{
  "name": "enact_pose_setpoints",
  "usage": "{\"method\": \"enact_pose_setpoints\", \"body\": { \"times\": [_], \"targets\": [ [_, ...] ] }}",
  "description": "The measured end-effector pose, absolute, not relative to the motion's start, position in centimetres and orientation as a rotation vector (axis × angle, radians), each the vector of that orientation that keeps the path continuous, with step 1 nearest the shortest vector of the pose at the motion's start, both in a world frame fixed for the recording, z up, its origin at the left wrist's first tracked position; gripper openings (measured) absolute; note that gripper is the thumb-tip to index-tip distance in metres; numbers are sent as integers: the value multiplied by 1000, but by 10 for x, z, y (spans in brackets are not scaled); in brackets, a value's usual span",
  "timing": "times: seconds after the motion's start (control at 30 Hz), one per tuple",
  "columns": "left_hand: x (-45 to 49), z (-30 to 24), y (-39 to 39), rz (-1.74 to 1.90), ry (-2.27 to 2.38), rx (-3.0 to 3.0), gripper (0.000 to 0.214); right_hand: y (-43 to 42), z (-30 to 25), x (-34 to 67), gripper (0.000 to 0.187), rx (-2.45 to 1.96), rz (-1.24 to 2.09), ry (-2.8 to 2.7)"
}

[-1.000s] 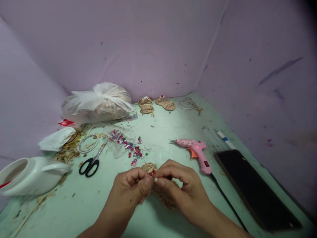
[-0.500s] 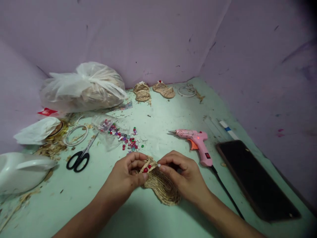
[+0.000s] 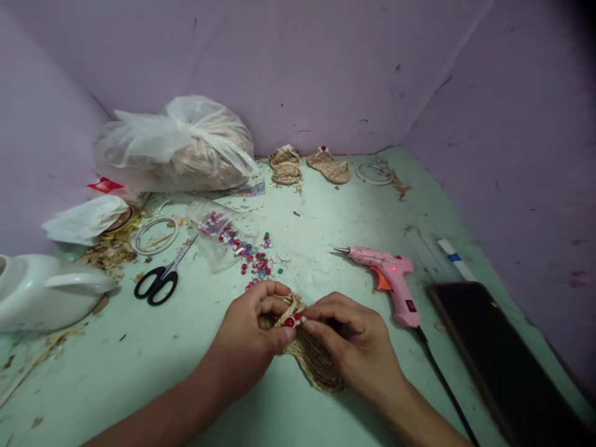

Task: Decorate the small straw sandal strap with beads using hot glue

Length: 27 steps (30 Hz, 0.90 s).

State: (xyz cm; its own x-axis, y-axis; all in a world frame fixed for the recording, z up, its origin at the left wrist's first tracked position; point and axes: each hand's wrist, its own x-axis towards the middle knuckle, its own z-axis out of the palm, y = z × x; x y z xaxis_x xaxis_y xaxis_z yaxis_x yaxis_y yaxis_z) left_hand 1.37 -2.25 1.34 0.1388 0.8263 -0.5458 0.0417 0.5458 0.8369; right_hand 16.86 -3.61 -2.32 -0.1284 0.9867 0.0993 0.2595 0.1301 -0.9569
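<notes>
A small woven straw slipper [image 3: 319, 363] is held low over the table, its sole slanting down to the right. My left hand [image 3: 254, 332] grips its strap from the left, fingers behind and thumb in front. Two red beads [image 3: 293, 320] sit on the strap beside that thumb. My right hand [image 3: 354, 335] pinches a small white bead [image 3: 304, 319] between thumb and forefinger, right against the strap by the red ones. Whether the white bead touches the strap I cannot tell.
A pink glue gun [image 3: 386, 267] with a lit red light lies to the right, near a dark phone [image 3: 503, 347]. Loose beads [image 3: 256, 264] spill from a clear cup [image 3: 205, 217]. Scissors [image 3: 161, 279], a white jug [image 3: 51, 292] and a plastic bag [image 3: 181, 149] are leftward. Two slippers [image 3: 328, 166] stand behind.
The view has shifted, so everything on the table sits somewhat further right. My right hand has brought the white bead closer to the red beads on the strap.
</notes>
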Motion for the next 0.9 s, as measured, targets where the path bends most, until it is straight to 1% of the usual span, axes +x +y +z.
{"method": "enact_pose_setpoints", "body": {
  "times": [0.43, 0.6, 0.9],
  "targets": [
    [11, 15, -24, 627, 1317, 899, 34, -36, -23, 170, 5, -1381, 1052, -1574],
    [11, 11, -23, 641, 1298, 881, 34, -37, -23, 172, 8, -1288, 1001, -1650],
    [11, 12, -21, 650, 1289, 824, 35, -37, -21, 175, 12, -1245, 917, -1651]
  ]
}}
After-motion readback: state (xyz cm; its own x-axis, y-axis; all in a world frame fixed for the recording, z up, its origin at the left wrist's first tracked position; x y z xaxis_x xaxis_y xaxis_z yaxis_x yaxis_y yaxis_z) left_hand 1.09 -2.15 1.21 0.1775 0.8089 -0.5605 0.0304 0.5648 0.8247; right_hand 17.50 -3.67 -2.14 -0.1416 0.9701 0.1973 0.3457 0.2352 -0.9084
